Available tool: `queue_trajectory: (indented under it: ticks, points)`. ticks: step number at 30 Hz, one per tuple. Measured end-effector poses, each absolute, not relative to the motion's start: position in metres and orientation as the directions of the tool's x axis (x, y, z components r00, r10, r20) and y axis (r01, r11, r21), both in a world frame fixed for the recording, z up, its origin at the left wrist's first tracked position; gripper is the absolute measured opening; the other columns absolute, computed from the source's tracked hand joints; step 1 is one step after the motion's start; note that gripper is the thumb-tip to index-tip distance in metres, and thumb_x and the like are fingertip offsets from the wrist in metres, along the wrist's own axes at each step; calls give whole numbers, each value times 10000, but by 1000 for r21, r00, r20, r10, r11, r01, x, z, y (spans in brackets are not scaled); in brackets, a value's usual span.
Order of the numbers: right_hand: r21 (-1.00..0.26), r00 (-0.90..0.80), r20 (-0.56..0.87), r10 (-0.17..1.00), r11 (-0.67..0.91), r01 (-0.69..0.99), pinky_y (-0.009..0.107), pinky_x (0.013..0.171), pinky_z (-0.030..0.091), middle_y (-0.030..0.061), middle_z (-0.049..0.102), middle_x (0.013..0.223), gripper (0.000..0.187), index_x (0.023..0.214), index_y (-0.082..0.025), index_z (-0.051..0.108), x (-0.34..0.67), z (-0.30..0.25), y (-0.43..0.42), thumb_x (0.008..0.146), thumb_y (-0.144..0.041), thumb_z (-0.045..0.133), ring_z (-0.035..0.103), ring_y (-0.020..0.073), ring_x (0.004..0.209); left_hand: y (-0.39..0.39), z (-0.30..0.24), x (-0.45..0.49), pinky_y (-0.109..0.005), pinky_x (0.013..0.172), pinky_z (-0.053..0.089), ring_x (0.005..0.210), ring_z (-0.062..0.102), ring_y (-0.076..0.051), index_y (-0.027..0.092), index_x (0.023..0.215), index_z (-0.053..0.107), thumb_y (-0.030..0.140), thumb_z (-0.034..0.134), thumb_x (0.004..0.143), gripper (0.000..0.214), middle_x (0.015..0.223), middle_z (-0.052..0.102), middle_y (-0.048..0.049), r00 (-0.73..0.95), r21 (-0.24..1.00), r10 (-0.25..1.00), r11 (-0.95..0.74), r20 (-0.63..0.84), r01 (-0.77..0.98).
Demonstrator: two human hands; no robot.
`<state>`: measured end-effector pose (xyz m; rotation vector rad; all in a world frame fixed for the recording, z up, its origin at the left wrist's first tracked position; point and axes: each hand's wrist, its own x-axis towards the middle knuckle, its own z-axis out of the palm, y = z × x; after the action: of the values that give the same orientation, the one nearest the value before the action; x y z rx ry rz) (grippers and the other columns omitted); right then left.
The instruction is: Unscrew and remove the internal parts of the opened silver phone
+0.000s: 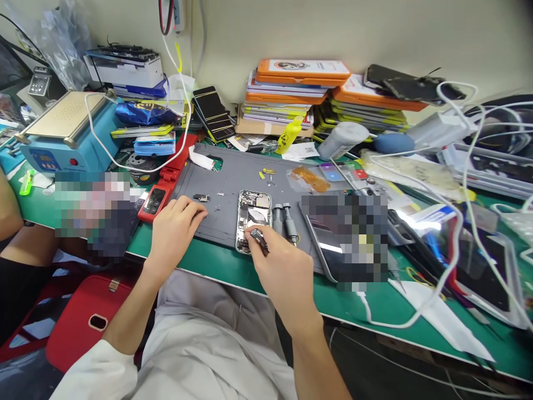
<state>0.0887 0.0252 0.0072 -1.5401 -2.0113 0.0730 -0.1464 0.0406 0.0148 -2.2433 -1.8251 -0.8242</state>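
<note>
An opened phone (252, 214) with its insides showing lies on a grey work mat (233, 178). My right hand (283, 266) is closed on a small dark tool (259, 240), its tip at the phone's lower end. My left hand (177, 225) rests on the mat to the left of the phone with its fingers curled under, and nothing shows in them. A small dark part (202, 197) lies just beyond its fingertips. Two grey screwdrivers (284, 219) lie right of the phone. Tiny yellow parts (266, 173) sit farther back on the mat.
A blue heating station (62, 133) stands at the left, a red device (160, 191) beside the mat. Stacks of orange and yellow boxes (300, 89) line the wall. White cables (458, 222) and phone screens (487, 266) crowd the right. Another person's arm (10, 222) is at far left.
</note>
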Motion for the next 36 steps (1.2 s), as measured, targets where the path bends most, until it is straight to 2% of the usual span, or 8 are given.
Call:
queue_trajectory:
  ticks: [6,12,18,20,23,26,30,36]
  points:
    - [-405,-102,289,952,219,888,284,601,307,38,834,775,142,1047,-231,809,87,13,26,1075,-297,687,701,216,614,39,16,-144,-366,840,510,928,697,-231,206,1058,758,267,707,1116,99,1032,769,-30,120,221,860,-258,496,941]
    - [-431,-35,139,990,92,898,277,626,295,55,834,785,105,1087,-237,819,83,26,28,1051,-289,735,715,245,665,25,23,-150,-351,935,556,1000,712,-215,215,1095,779,305,750,1094,95,1085,797,-26,213,396,858,-419,468,817]
    - [-446,-55,126,991,106,889,277,632,290,54,830,786,125,1098,-235,813,85,27,28,1063,-298,711,702,234,656,12,23,-148,-355,859,572,925,680,-213,211,1111,809,231,687,1123,123,1095,829,-38,445,187,736,-600,511,778]
    - [-452,-54,127,990,107,886,276,629,284,53,829,792,132,1100,-233,809,86,26,27,1065,-301,702,696,228,655,8,21,-147,-340,871,585,936,702,-204,193,1116,800,199,686,1120,114,1086,830,-48,407,223,730,-597,549,771]
    - [-465,-54,128,990,108,879,276,626,279,51,814,770,147,1098,-232,807,87,26,26,1067,-303,683,691,226,657,0,20,-150,-309,921,596,970,731,-180,195,1128,795,165,696,1112,105,1054,807,-45,176,408,785,-483,595,775]
    - [-473,-52,111,992,99,876,277,627,283,48,798,747,158,1095,-232,808,87,27,27,1064,-305,671,678,225,649,-11,19,-158,-308,945,595,983,733,-174,214,1130,799,183,723,1102,87,1040,785,-33,68,482,831,-385,552,787]
    - [-463,-25,57,998,49,885,283,633,278,52,800,751,147,1105,-235,808,86,30,29,1050,-315,698,670,233,645,-22,19,-167,-331,902,593,951,709,-191,225,1116,808,250,719,1111,93,1052,790,-34,183,374,864,-382,469,845]
    - [-456,-8,-19,1000,-2,890,286,646,281,59,823,797,145,1137,-245,803,83,38,31,1061,-297,691,695,246,693,-28,23,-165,-339,868,584,900,698,-191,200,1087,784,180,664,1133,129,1048,816,-35,313,197,821,-448,478,872]
